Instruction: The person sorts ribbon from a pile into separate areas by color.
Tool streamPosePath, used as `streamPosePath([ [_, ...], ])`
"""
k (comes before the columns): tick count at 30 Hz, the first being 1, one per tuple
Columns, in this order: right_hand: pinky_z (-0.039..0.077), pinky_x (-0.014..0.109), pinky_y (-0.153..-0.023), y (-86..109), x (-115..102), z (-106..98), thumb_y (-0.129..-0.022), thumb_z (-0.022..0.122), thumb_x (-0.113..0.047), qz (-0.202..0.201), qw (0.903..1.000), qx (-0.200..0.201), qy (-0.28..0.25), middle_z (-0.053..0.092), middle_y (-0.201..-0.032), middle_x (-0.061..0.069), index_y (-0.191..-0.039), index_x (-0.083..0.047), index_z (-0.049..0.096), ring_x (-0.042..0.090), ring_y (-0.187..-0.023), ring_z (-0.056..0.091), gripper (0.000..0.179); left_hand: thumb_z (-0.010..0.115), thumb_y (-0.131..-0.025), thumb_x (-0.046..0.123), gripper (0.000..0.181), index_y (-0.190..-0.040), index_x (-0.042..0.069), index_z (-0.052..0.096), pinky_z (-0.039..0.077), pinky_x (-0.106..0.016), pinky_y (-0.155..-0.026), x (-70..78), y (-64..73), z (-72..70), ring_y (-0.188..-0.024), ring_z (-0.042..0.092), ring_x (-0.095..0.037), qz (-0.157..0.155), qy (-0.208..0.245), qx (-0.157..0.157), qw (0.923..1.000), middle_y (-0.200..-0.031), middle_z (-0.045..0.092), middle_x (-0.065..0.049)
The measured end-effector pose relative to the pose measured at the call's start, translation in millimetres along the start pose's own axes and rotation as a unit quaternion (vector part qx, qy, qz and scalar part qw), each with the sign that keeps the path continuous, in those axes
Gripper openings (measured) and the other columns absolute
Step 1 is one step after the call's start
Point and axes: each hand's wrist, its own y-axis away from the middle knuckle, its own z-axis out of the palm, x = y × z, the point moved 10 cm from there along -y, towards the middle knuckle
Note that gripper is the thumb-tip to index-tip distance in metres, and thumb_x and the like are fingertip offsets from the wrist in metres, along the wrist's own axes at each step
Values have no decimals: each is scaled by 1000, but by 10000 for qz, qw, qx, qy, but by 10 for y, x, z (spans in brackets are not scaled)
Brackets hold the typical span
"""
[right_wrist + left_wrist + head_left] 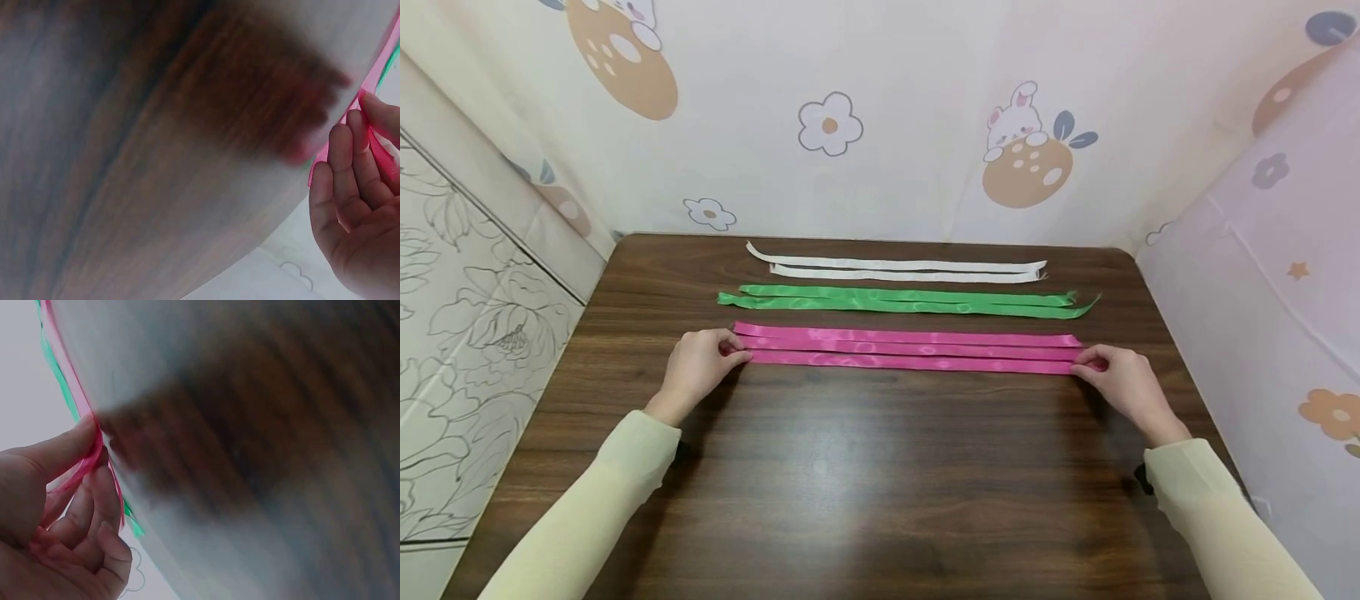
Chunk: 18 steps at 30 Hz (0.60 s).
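Observation:
Three pink ribbons lie side by side across the wooden table, and the front pink ribbon (910, 362) is stretched straight between my hands. At its left end, my left hand (695, 367) pinches it between thumb and fingers; the left wrist view shows the pink ribbon's end (87, 464) curling inside the grip. My right hand (1123, 381) pinches the opposite end, with the loose pink tail (380, 150) showing behind the fingers in the right wrist view. Just behind lie the middle pink ribbon (910, 348) and the back pink ribbon (910, 337), their ends close to my fingertips.
Two green ribbons (895, 305) lie parallel behind the pink ones. Farther back are two white ribbons (910, 264), one with its left end curled up. A patterned curtain (910, 183) hangs along the rear edge of the brown table (880, 483).

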Motion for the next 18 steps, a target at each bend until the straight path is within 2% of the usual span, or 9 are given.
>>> streamPosePath([
  [3, 41, 30, -63, -8, 6, 27, -94, 76, -26, 70, 10000, -52, -23, 74, -93, 20, -106, -1, 74, 23, -74, 53, 28, 86, -84, 22, 18, -84, 7, 78, 46, -36, -55, 16, -5, -2, -60, 59, -20, 3, -121, 92, 9999, -74, 75, -9],
  [8, 39, 30, -59, -19, 4, 46, -94, 77, -23, 139, 9999, 34, 11, 71, -87, 19, -106, 1, 72, 23, -70, 51, 27, 87, -83, 22, 19, -85, 5, 77, 49, -41, -57, 34, -12, -25, -64, 63, -24, -20, -252, 171, 9995, -81, 77, -13],
  [12, 39, 30, -57, -22, -2, 39, -94, 77, -23, 161, 9997, 152, 82, 72, -87, 21, -106, 2, 71, 23, -68, 52, 28, 87, -83, 21, 20, -87, 4, 77, 51, -44, -59, 41, -4, -41, -66, 66, -26, -47, -299, 199, 9993, -83, 77, -15],
  [18, 38, 30, -55, -31, 39, 18, -94, 76, -33, 312, 9987, 175, 350, 72, -91, 23, -111, 2, 70, 27, -70, 55, 39, 88, -81, 22, 22, -88, 3, 77, 53, -51, -63, 48, 10, -76, -71, 68, -31, -31, -407, 357, 9985, -84, 75, -16],
])
